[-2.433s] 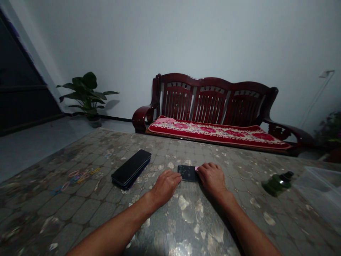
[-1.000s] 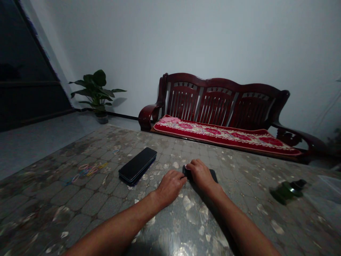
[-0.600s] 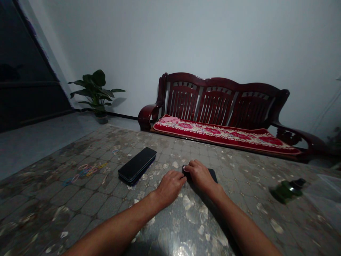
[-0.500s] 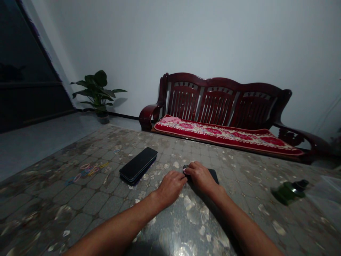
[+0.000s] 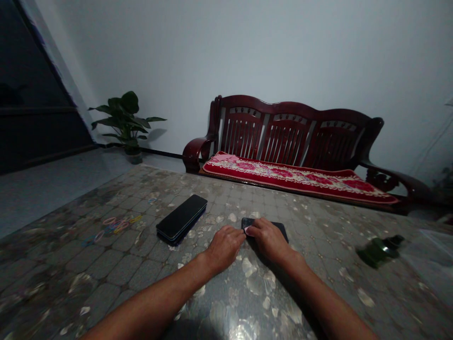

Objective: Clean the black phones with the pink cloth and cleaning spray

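A black smartphone (image 5: 281,228) lies flat on the table between my hands, its middle covered by my right hand. My left hand (image 5: 226,244) is closed with its fingertips at the phone's left end, steadying that edge. My right hand (image 5: 268,239) rests over the phone, fingers bent and pressed together on a small whitish-pink piece (image 5: 247,230), perhaps cloth or tissue, against the screen near the left end. Left of my hands lies a stack of dark smartphones (image 5: 182,218), screen up on top.
Several coloured rubber bands (image 5: 118,225) lie at the left of the patterned table (image 5: 148,274). On the right stand a green bottle with a black cap (image 5: 379,251) and a clear plastic container or bag (image 5: 430,259). Behind are a wooden bench (image 5: 283,137) and a potted plant (image 5: 129,123).
My right hand has slid slightly over the phone, toward me, baring more of its upper left end. My left hand stays at the phone's edge. The whole view has shifted slightly.
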A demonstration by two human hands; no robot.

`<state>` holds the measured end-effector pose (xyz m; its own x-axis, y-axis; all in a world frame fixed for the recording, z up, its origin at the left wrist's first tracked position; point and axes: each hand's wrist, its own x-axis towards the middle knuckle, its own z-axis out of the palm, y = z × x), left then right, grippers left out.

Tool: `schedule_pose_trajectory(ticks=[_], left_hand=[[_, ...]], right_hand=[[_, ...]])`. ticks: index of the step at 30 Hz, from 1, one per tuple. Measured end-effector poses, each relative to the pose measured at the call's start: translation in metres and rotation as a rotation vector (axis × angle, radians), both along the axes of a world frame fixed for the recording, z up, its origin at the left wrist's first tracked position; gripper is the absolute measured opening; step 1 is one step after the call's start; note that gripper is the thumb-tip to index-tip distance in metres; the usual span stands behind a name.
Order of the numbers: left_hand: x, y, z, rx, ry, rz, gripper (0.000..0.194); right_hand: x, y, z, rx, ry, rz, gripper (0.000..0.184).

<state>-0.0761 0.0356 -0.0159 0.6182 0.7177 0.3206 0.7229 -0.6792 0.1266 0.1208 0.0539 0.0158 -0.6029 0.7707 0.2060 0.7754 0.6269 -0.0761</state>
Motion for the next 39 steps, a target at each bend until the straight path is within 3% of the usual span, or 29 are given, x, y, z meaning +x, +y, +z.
schedule_pose_trajectory(ticks=[4, 11, 20, 27, 34, 39], left_hand=[[-0.001, 0.003, -0.004, 0.012, -0.055, 0.010, 0.029], [-0.003, 0.004, -0.001, -0.019, -0.110, 0.020, 0.034], [0.001, 0.001, 0.001, 0.009, 0.005, 0.009, 0.027], [0.000, 0.001, -0.003, 0.069, -0.021, -0.028, 0.030], [-0.002, 0.006, -0.010, 0.102, -0.044, -0.042, 0.032], [-0.003, 0.008, -0.014, 0.130, -0.067, -0.049, 0.033]], right_hand=[[0.001, -0.004, 0.000, 0.001, -0.010, -0.070, 0.020], [0.002, -0.016, -0.003, 0.034, -0.021, -0.045, 0.015], [0.031, -0.018, -0.003, 0.004, -0.048, -0.272, 0.021], [0.024, -0.030, -0.010, 0.041, -0.013, -0.230, 0.020], [0.052, -0.025, -0.008, 0.000, -0.007, -0.406, 0.026], [0.044, -0.033, -0.004, -0.010, -0.029, -0.353, 0.028]])
